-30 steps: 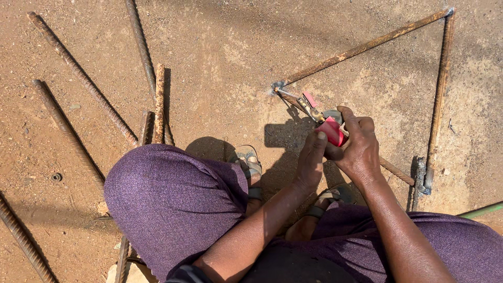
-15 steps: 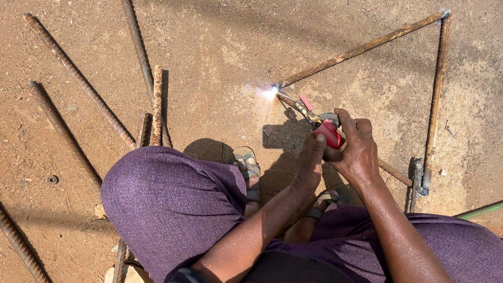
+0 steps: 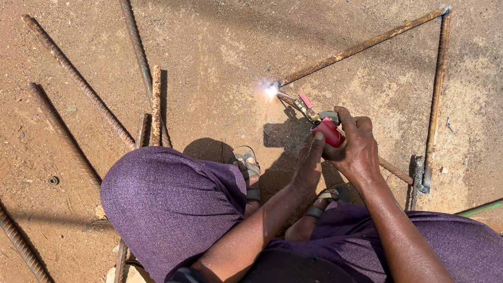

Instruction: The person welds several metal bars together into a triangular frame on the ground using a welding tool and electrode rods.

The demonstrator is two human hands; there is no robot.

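Where the bright white spark (image 3: 270, 91) flares on the sandy ground, the thin welding rod (image 3: 287, 97) meets the near-left end of a long rusty bar (image 3: 361, 48) that runs up and away to the far right. That rod is clamped in a red-handled electrode holder (image 3: 324, 124), which the right hand (image 3: 356, 149) grips closed around the handle, while the left hand (image 3: 308, 163) wraps its fingers against the same handle from the left, steadying it. Another bar (image 3: 437, 89) drops from the far right corner toward a small clamp (image 3: 421, 175). Purple trousers (image 3: 167, 204) and a sandalled foot (image 3: 249, 170) sit nearest, and loose ribbed rebar lengths (image 3: 78, 81) lie scattered to the left.
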